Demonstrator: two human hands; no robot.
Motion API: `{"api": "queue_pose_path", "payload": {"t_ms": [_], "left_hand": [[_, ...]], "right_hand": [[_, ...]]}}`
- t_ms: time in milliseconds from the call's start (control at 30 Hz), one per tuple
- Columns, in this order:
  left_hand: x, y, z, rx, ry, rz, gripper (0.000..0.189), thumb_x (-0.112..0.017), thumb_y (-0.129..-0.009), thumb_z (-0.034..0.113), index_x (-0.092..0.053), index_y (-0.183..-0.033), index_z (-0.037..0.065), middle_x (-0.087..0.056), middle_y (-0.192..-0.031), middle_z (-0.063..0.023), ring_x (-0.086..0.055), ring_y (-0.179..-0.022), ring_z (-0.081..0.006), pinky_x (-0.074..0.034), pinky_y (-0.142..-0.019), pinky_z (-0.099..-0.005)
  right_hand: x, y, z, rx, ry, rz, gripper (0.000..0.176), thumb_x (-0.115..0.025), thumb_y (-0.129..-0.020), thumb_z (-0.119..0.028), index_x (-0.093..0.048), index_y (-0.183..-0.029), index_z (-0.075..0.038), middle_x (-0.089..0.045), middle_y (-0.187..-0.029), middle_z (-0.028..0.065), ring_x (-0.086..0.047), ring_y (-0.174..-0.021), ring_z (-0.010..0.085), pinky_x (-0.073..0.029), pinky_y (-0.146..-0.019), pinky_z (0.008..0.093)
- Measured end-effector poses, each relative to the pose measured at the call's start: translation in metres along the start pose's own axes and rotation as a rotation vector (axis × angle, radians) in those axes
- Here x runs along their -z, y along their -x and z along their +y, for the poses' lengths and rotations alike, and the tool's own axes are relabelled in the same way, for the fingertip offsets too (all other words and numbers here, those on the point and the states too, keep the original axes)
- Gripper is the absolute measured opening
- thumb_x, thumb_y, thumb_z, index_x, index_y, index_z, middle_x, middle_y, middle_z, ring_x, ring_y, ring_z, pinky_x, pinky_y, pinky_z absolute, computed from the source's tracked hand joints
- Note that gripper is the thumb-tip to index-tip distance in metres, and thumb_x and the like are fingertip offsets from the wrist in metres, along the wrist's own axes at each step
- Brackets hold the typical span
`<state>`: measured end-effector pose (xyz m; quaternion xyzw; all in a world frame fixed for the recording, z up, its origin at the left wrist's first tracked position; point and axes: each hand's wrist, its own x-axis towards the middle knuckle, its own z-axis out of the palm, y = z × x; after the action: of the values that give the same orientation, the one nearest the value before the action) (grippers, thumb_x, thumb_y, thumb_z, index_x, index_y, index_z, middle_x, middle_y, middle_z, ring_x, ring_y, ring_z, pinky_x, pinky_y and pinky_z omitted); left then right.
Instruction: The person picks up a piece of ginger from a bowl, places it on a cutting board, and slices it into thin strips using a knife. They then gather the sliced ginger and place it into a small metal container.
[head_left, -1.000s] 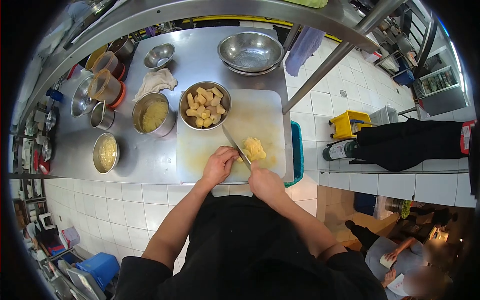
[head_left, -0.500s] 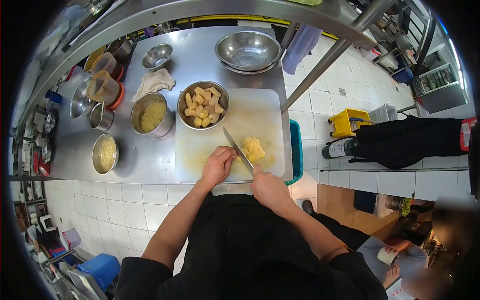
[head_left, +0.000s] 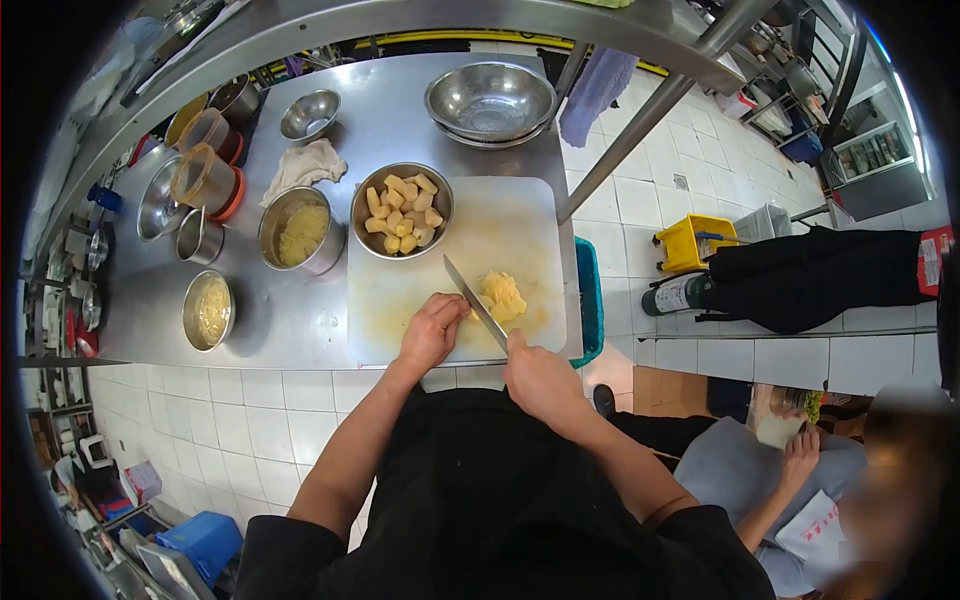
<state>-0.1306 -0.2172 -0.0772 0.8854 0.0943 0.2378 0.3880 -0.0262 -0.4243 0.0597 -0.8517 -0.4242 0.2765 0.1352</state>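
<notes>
My right hand [head_left: 540,375] is wrapped round the handle of a knife [head_left: 476,306], whose blade points up and to the left over the white cutting board [head_left: 510,215]. Beside the blade, my left hand [head_left: 432,330] has its fingers pressed together on the board; what they hold is mostly hidden. Thin yellow slices [head_left: 503,297] lie heaped just right of the blade. A steel bowl [head_left: 448,222] of peeled yellowish pieces [head_left: 402,214] sits on the board's upper left.
Left of the board stand a steel pot [head_left: 335,245] with shredded pale food and a smaller bowl [head_left: 190,325]. Large bowls [head_left: 490,100] are stacked behind. A teal bin [head_left: 590,300] stands at the right edge. A co-worker [head_left: 735,480] is at the lower right.
The co-worker at the lower right has moved closer and further into view. The knife and my hands stay in nearly the same place. The view has shifted slightly.
</notes>
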Motion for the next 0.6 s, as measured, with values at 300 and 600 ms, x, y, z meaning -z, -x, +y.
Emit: {"api": "queue_pose_path", "payload": {"t_ms": [300,600], "left_hand": [[0.002,-0.002,0.002,-0.01,-0.013,-0.002,0.02,-0.073,-0.095,-0.006,-0.077,-0.113,0.004,-0.079,-0.116,-0.0115,-0.074,-0.108,-0.0353,-0.063,-0.094,-0.0446],[0.003,0.0,0.005,0.01,-0.002,-0.001,0.018,-0.074,-0.095,-0.005,-0.078,-0.11,0.003,-0.08,-0.116,-0.0122,-0.074,-0.109,-0.0359,-0.063,-0.094,-0.0449]], "right_hand": [[-0.007,-0.019,0.0,-0.019,0.036,0.002,0.02,-0.058,-0.102,-0.007,-0.057,-0.118,0.005,-0.078,-0.088,0.0306,-0.079,-0.084,0.0516,-0.062,-0.077,0.064],[-0.022,-0.027,0.005,-0.013,0.025,0.017,0.021,-0.056,-0.102,-0.009,-0.057,-0.118,0.005,-0.077,-0.087,0.0315,-0.079,-0.082,0.052,-0.062,-0.074,0.0641]]}}
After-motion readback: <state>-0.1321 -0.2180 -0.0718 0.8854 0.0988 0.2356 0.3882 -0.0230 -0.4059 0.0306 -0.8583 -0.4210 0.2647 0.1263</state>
